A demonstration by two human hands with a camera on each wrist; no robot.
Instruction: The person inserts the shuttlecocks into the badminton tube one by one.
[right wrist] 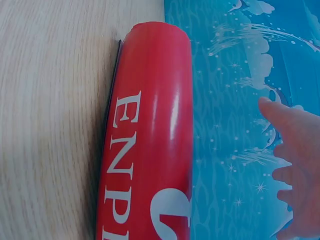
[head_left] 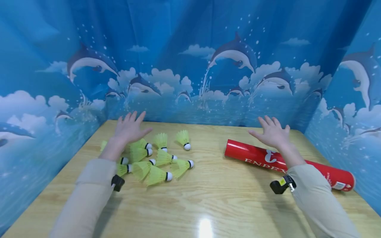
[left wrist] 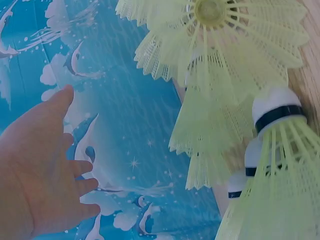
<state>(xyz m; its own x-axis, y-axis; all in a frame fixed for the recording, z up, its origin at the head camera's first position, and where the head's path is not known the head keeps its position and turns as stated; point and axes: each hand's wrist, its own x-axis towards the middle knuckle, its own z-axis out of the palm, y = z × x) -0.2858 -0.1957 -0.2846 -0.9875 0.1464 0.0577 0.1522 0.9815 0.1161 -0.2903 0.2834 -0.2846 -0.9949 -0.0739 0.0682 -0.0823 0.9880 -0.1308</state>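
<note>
My left hand (head_left: 128, 129) hovers over the shuttlecocks at the left of the table, fingers spread and holding nothing. Several yellow shuttlecocks (head_left: 159, 175) with white cork ends and black bands lie scattered there, some overlapping; the left forearm hides part of the group. Close up, the left wrist view has shuttlecock skirts (left wrist: 215, 110) beside the bare left hand (left wrist: 45, 175). On the right, a red shuttlecock tube (head_left: 256, 154) with white lettering lies slantwise on the table. Above it my right hand (head_left: 272, 134) is spread and holds nothing; its forearm crosses in front of the tube.
The light wooden table (head_left: 208, 198) reaches back to a blue curtain (head_left: 184, 66) printed with dolphins and clouds, which also encloses both sides. One shuttlecock (head_left: 183, 138) lies slightly apart, toward the back. Each wrist wears a small black camera (head_left: 118, 182).
</note>
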